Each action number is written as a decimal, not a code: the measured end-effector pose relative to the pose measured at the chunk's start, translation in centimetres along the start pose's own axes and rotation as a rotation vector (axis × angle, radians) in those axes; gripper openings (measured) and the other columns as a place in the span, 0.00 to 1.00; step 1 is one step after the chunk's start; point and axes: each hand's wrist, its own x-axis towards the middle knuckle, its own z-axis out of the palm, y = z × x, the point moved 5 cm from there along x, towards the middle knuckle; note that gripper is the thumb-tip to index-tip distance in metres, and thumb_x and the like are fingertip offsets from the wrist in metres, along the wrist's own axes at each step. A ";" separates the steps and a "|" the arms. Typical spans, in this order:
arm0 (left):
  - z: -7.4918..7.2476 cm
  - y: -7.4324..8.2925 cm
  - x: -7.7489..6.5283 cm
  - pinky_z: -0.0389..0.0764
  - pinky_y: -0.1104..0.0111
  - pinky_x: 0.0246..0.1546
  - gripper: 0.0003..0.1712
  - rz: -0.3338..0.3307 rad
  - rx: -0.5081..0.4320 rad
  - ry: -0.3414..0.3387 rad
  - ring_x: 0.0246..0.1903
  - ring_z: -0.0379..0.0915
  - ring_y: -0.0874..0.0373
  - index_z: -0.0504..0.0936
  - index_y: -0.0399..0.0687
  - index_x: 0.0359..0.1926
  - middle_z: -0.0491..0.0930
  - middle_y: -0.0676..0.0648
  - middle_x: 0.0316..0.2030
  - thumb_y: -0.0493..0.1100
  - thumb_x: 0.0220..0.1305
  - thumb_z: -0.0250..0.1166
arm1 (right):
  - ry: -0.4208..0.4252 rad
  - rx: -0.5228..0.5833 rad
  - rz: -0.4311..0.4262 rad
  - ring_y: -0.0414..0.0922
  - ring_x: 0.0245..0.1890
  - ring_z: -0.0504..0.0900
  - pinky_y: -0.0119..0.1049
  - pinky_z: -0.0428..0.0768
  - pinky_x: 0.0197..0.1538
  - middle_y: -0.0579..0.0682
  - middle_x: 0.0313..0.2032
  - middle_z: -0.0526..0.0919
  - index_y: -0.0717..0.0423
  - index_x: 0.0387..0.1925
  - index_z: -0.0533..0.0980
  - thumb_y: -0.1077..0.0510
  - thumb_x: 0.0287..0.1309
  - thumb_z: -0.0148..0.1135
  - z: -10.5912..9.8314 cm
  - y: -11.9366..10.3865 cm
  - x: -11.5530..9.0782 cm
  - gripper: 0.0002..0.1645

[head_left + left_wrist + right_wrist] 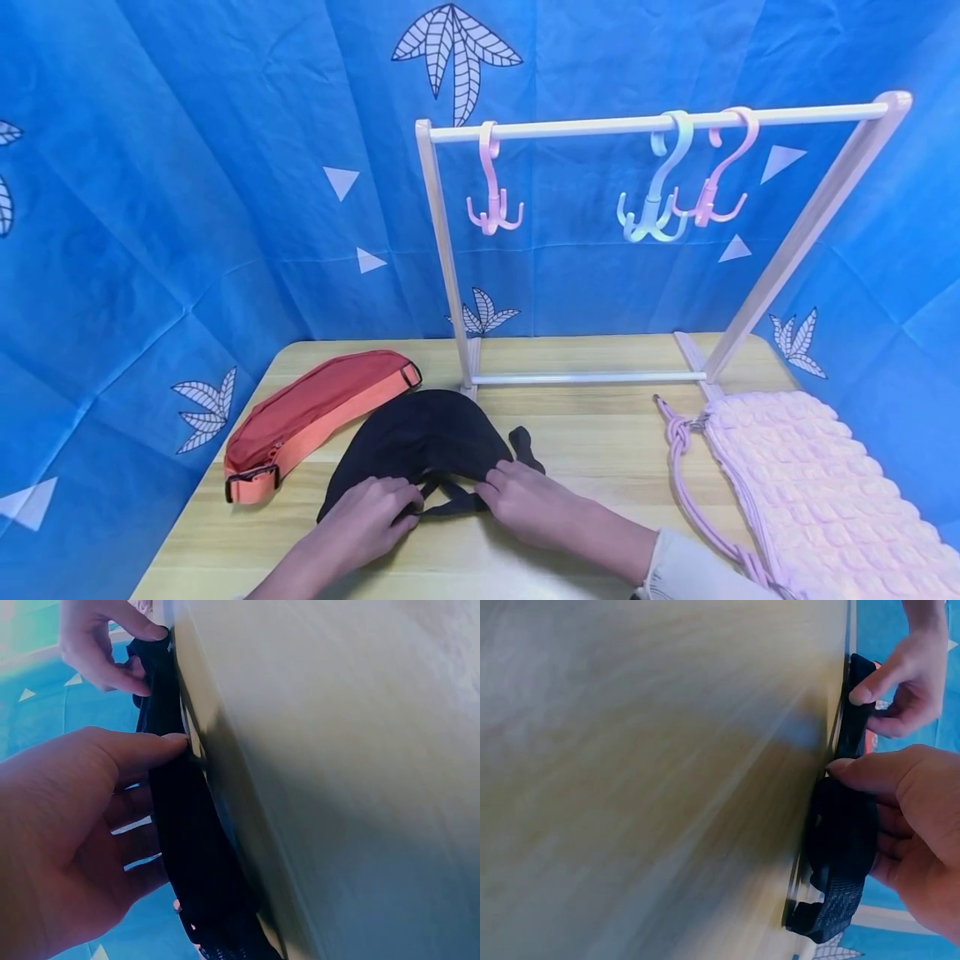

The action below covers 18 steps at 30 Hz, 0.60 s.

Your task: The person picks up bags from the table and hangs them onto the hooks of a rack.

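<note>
The table (592, 442) carries a red bag (307, 408), black bag (420, 429), pink bag (840, 500) and rack (585, 378).

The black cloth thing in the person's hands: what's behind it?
Behind the black cloth thing, part of the rack's left foot shows; its front end is covered. The red bag lies to the left. Anything else there is hidden.

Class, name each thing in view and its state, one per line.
Black bag: on the table, held
Left hand: pinching black bag
Right hand: pinching black bag
Red bag: lying down, untouched
Pink bag: lying flat, untouched
Rack: upright
Left pink hook: hanging, unloaded
Right pink hook: hanging, unloaded
Blue hook: hanging, unloaded
</note>
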 end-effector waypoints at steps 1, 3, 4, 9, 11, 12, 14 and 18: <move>0.0 0.0 0.0 0.82 0.68 0.35 0.07 -0.005 -0.011 -0.001 0.34 0.82 0.66 0.86 0.56 0.37 0.84 0.61 0.33 0.45 0.59 0.77 | -0.005 0.007 0.004 0.39 0.31 0.74 0.30 0.73 0.36 0.40 0.31 0.81 0.51 0.43 0.84 0.56 0.55 0.68 -0.1 0.0 0.0 0.12; -0.1 0.0 0.0 0.84 0.68 0.35 0.07 -0.014 -0.035 0.004 0.35 0.82 0.66 0.86 0.56 0.37 0.84 0.61 0.33 0.44 0.59 0.77 | -0.007 0.025 0.013 0.39 0.31 0.73 0.29 0.72 0.36 0.40 0.30 0.80 0.50 0.41 0.84 0.57 0.54 0.69 -0.2 0.0 0.0 0.11; -0.1 -0.1 0.0 0.84 0.69 0.34 0.08 -0.018 -0.047 0.008 0.35 0.83 0.67 0.86 0.57 0.37 0.84 0.61 0.34 0.43 0.59 0.77 | -0.004 0.035 0.017 0.39 0.31 0.73 0.29 0.72 0.36 0.40 0.30 0.79 0.50 0.41 0.84 0.57 0.54 0.68 -0.3 0.0 0.0 0.11; -0.5 -0.1 0.1 0.84 0.70 0.34 0.10 -0.035 -0.097 0.025 0.36 0.84 0.68 0.84 0.56 0.39 0.85 0.61 0.35 0.40 0.58 0.77 | 0.042 0.105 0.062 0.38 0.30 0.73 0.29 0.76 0.36 0.42 0.30 0.77 0.52 0.40 0.84 0.60 0.53 0.68 -0.8 0.1 -0.1 0.10; -0.8 0.0 0.1 0.84 0.70 0.34 0.12 -0.046 -0.105 0.033 0.36 0.83 0.68 0.83 0.56 0.41 0.86 0.60 0.36 0.40 0.58 0.77 | 0.070 0.142 0.088 0.37 0.30 0.74 0.28 0.78 0.36 0.42 0.31 0.76 0.53 0.39 0.83 0.61 0.52 0.69 -1.1 0.3 -0.1 0.10; -1.0 0.0 0.2 0.84 0.70 0.33 0.14 -0.052 -0.107 0.038 0.36 0.83 0.68 0.82 0.55 0.42 0.86 0.60 0.36 0.40 0.59 0.77 | 0.082 0.166 0.101 0.37 0.31 0.74 0.27 0.79 0.37 0.42 0.31 0.76 0.53 0.39 0.83 0.62 0.52 0.69 -1.2 0.4 -0.2 0.11; -1.4 -0.1 0.3 0.83 0.70 0.31 0.16 -0.067 -0.106 0.043 0.34 0.82 0.69 0.81 0.54 0.45 0.86 0.58 0.35 0.40 0.59 0.77 | 0.092 0.214 0.127 0.36 0.32 0.77 0.25 0.81 0.38 0.43 0.33 0.78 0.54 0.41 0.83 0.63 0.51 0.70 -1.4 0.7 -0.2 0.13; -2.2 -0.4 0.4 0.85 0.69 0.33 0.20 -0.117 -0.118 0.027 0.36 0.84 0.66 0.82 0.47 0.53 0.88 0.52 0.37 0.40 0.60 0.76 | 0.104 0.306 0.160 0.35 0.36 0.81 0.19 0.82 0.42 0.45 0.39 0.80 0.57 0.49 0.83 0.66 0.54 0.69 -1.7 1.0 -0.1 0.18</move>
